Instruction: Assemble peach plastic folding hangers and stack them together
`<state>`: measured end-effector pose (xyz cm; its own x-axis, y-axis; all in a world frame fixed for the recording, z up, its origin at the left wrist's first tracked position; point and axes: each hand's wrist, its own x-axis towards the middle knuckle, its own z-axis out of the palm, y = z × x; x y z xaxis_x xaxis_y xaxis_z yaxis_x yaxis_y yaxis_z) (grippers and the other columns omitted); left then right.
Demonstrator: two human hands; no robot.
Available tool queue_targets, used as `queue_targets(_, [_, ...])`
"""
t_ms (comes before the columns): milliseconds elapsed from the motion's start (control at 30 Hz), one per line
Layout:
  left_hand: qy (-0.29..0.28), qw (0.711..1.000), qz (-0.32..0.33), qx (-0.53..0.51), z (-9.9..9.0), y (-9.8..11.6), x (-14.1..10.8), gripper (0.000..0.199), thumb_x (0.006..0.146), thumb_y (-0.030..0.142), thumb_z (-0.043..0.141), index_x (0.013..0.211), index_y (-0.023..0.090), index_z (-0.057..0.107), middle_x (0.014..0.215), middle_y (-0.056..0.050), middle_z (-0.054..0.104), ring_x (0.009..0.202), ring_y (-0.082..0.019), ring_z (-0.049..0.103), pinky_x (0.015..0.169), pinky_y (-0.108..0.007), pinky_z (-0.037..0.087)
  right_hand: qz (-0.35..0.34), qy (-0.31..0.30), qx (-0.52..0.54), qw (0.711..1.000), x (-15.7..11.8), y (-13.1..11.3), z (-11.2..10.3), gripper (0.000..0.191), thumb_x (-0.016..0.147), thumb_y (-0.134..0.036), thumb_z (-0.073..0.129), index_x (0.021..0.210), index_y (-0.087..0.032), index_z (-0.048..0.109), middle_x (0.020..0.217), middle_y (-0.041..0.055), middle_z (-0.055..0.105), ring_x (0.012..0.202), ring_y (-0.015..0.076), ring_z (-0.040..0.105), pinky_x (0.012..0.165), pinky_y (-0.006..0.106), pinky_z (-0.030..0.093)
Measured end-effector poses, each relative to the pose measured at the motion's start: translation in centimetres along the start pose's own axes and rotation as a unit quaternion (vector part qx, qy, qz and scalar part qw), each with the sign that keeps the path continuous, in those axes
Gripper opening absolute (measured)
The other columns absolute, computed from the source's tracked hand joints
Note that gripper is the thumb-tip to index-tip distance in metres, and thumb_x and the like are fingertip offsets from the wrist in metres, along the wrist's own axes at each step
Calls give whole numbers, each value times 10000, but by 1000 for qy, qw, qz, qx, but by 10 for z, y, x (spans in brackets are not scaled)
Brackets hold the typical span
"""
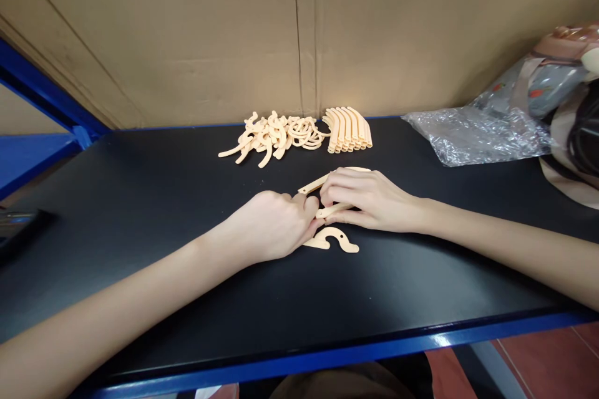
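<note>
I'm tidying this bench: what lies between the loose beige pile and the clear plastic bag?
In the head view: the neat stack of curved pieces, then a stretch of black tabletop.

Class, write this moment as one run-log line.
left hand: at near beige curved strip | right hand: holding that strip | hooked piece: on black tabletop | behind: loose curved pieces, stacked curved strips

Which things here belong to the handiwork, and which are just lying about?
Seemingly in the work:
pale strip between left hand and right hand
curved strip behind
hooked piece nearby
jumbled pile; neat stack

Probably just lying about:
crinkled clear plastic
dark object, left edge
</note>
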<state>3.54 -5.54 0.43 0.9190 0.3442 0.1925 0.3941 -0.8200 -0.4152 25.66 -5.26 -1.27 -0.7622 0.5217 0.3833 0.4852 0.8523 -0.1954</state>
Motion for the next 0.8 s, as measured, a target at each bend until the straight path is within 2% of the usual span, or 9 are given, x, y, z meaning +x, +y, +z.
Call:
queue_targets(200, [-9, 999, -19, -38, -2, -2, -1, 318, 974, 288, 352, 760, 153, 546, 606, -27, 602, 463, -171, 580, 406, -278, 313, 7, 4, 7, 1000, 1, -1, -1, 282, 973, -441, 450, 890, -193, 555, 919, 36, 622, 844, 155, 538, 708, 277, 413])
queue_targets(467, [27, 999, -6, -46, -3, -4, -4, 255, 973, 295, 367, 892, 137, 551, 700, -38, 635, 568, -175, 595, 452, -266, 346, 8, 4, 43, 999, 2, -4, -3, 258, 919, -440, 557, 932, -182, 569, 885, 35, 603, 821, 157, 519, 685, 271, 417])
queue_targets(567, [39, 998, 11, -55, -6, -5, -5, 235, 960, 287, 370, 851, 157, 532, 755, -54, 633, 627, -176, 570, 491, -274, 391, 22, 39, 77, 996, 0, -2, -6, 277, 893, -450, 592, 952, -180, 572, 924, 51, 614, 842, 169, 528, 712, 292, 441])
queue_targets(700, [30, 996, 17, -80, -9, -9, -5, 187, 905, 202, 376, 781, 171, 512, 781, -58, 609, 684, -185, 526, 535, -287, 420, 81, 123, 59, 987, -4, 6, -10, 243, 957, -375, 494, 861, -188, 615, 954, 66, 632, 897, 186, 564, 801, 336, 456])
queue_targets(800, [15, 992, 20, -123, -11, -13, -6, 124, 815, 160, 396, 766, 177, 509, 774, -58, 577, 704, -202, 491, 531, -302, 414, 108, 120, 14, 987, -6, 13, -9, 275, 948, -334, 500, 781, -185, 659, 982, 69, 658, 897, 192, 583, 807, 349, 463])
